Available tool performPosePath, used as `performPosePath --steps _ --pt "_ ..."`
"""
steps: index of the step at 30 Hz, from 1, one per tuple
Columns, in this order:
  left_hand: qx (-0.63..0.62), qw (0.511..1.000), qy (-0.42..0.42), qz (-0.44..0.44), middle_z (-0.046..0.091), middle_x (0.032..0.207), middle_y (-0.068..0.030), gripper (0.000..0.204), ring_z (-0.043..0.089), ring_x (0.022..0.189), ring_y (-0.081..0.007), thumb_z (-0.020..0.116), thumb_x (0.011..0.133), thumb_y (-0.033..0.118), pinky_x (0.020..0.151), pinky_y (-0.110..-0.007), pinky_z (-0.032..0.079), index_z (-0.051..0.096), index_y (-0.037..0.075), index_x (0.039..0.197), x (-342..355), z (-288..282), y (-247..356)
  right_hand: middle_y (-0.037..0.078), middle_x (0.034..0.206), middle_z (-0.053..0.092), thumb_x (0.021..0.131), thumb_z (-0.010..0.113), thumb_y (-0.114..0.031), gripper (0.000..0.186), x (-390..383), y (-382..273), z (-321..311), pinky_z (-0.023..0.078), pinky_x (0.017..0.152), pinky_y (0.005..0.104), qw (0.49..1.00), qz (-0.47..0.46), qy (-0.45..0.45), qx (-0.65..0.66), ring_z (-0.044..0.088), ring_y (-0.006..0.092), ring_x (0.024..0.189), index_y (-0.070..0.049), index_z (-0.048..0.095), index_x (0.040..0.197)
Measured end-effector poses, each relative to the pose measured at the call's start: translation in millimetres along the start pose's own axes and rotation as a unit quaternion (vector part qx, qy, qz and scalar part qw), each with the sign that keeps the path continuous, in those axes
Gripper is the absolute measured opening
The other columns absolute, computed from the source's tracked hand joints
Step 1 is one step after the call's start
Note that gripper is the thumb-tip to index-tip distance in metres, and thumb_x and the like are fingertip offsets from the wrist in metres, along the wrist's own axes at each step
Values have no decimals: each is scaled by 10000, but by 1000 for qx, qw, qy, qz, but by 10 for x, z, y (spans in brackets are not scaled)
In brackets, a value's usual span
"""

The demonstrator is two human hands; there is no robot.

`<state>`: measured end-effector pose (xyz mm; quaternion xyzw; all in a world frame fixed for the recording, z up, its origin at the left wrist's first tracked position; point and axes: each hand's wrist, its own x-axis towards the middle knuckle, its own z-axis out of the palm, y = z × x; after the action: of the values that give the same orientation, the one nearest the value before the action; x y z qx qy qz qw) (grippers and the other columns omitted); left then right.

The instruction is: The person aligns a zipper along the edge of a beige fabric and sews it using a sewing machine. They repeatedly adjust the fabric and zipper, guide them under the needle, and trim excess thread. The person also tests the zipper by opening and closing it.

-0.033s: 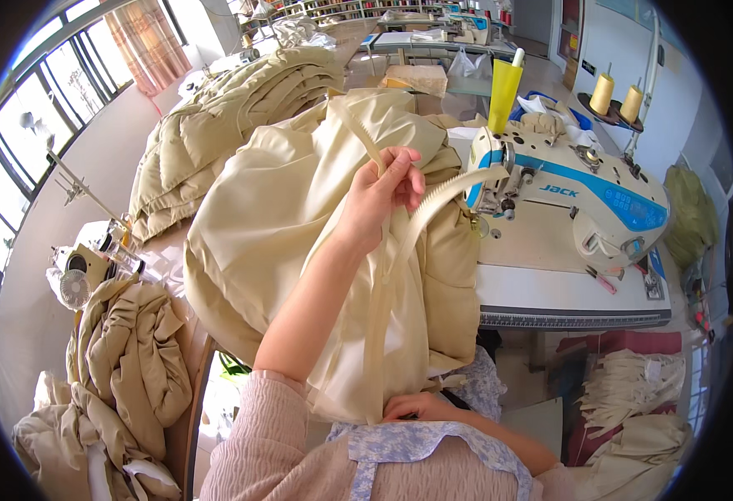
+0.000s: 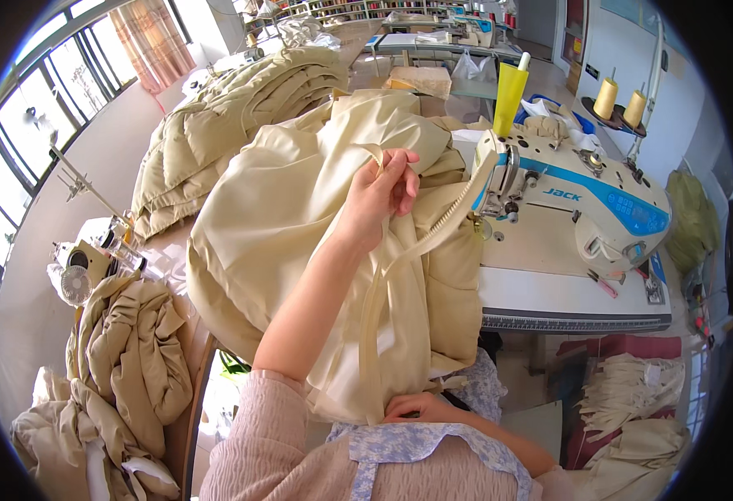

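Note:
A long beige zipper tape with teeth (image 2: 443, 227) runs up from the lower edge of a pale beige garment (image 2: 283, 192) on the table. My left hand (image 2: 387, 188) is raised over the garment, its fingers pinched on the zipper tape. A short end curls out above the fingers. Another length swings right and upward, overlapping the front of the sewing machine head (image 2: 567, 196) in view. Low and close to my body, my right hand (image 2: 421, 407) is curled at the garment's bottom edge, next to the tape's lower end. Its fingertips are partly hidden.
A quilted beige pile (image 2: 233, 125) lies at the back left. More beige pieces (image 2: 136, 351) hang at the lower left beside a small fan (image 2: 75, 285). Thread cones (image 2: 606, 98) stand behind the machine, and small pink-handled snips (image 2: 604, 286) lie on its bed.
The tape end above my left hand has dropped from stretching far upward to a short curl. The right-hand length now bends up more steeply. My right hand stays put.

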<state>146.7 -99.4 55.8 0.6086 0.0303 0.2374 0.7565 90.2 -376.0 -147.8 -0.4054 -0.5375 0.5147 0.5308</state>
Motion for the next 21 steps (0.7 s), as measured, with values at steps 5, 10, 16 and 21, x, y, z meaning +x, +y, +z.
performPosePath --steps 5,10,16,21 --pt "-67 995 37 -60 595 788 -7 346 401 566 -78 379 1139 327 509 -243 320 570 54 1233 -51 -340 -220 54 928 717 1004 685 -212 242 61 -405 -148 536 737 281 979 134 48 -147 684 133 814 15 734 937" --pt "-168 984 53 -28 604 828 -38 322 432 616 -105 412 1128 270 535 -261 355 560 20 1265 46 -564 -361 114 1153 715 1083 555 -228 328 307 -684 -567 579 754 277 956 76 283 5 716 157 935 37 630 1261" --pt "374 850 330 170 655 1062 -85 431 605 1021 -229 657 1003 234 840 -355 509 553 48 1378 -314 -1095 -476 155 1237 693 1061 600 -275 490 543 -633 -485 571 645 278 962 174 209 -12 727 176 880 55 532 1418" --pt "664 721 -60 187 668 1105 -74 291 606 1068 -283 715 928 246 836 -394 523 708 89 1173 -966 -502 -543 131 988 722 1029 652 -316 477 797 -579 -384 515 514 266 950 268 155 52 692 162 634 65 586 1309"
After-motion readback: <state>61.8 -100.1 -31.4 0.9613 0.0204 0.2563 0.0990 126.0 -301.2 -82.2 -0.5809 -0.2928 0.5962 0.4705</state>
